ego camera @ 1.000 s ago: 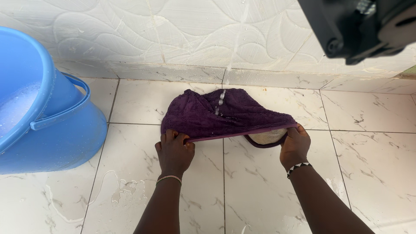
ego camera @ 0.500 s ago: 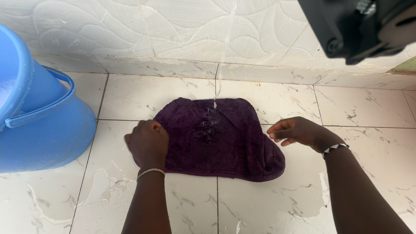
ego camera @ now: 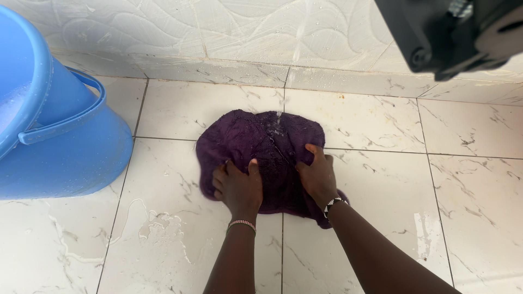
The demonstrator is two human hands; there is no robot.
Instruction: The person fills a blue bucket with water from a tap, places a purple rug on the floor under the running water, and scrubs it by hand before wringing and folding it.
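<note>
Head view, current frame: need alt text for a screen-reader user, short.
Two bare hands, the left hand and right hand, press down on a wet dark purple cloth lying on a white marbled tile floor, with a thin stream of water falling onto the cloth. A blue plastic bucket stands at left.

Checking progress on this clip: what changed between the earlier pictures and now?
The purple cloth, first held up, now lies bunched on the tiled floor. The left hand and right hand moved together and press it. Blue bucket and water stream stayed.
</note>
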